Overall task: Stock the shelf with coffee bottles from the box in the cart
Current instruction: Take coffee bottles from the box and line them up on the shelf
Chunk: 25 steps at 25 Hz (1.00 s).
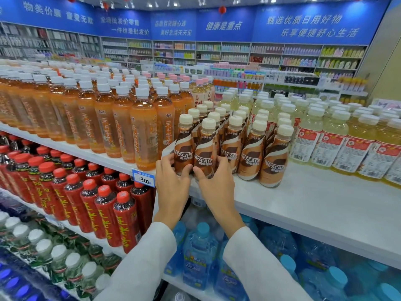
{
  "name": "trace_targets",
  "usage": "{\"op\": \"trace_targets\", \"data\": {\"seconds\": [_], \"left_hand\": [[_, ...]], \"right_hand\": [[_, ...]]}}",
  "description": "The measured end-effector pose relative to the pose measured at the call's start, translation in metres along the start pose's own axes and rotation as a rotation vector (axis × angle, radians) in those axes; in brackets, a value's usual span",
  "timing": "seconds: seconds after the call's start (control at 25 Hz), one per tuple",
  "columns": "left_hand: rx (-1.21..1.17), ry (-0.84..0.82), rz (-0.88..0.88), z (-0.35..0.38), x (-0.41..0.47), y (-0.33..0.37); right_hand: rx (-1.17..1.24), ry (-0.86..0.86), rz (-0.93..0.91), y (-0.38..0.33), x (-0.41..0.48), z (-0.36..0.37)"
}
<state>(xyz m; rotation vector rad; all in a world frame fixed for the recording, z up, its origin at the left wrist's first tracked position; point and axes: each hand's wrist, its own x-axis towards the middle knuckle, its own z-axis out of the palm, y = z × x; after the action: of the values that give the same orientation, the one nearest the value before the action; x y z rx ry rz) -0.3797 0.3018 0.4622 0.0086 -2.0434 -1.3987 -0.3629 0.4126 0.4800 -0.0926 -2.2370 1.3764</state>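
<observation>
Head view: nearest, my left hand (171, 183) curls round the base of the left bottle (183, 148) and my right hand (213, 185) curls round the right bottle (205, 153), thumbs in front, fingers round the sides. Both bottles stand upright at the front edge of the white shelf (303, 203). I judge the low grips let me slide them square into line. They are small brown coffee bottles with cream caps and swirled labels. Behind and right of my grip stand more coffee rows (251, 148). Left of it are tall orange tea bottles (143, 131), and further right, pale yellow drinks (334, 144).
</observation>
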Motion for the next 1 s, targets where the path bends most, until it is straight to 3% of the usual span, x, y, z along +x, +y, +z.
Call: {"op": "trace_targets", "data": {"seconds": [0.52,0.76,1.0], "left_hand": [[0.029,0.004,0.024,0.001,-0.003,-0.004],[0.037,-0.005,-0.025,0.000,-0.014,0.001],[0.037,-0.011,-0.083,-0.023,-0.076,0.008]], "right_hand": [[0.008,0.002,0.013,0.005,0.002,0.004],[0.008,-0.093,0.032,0.009,-0.009,-0.014],[0.166,-0.239,-0.008,0.014,-0.072,-0.047]]}}
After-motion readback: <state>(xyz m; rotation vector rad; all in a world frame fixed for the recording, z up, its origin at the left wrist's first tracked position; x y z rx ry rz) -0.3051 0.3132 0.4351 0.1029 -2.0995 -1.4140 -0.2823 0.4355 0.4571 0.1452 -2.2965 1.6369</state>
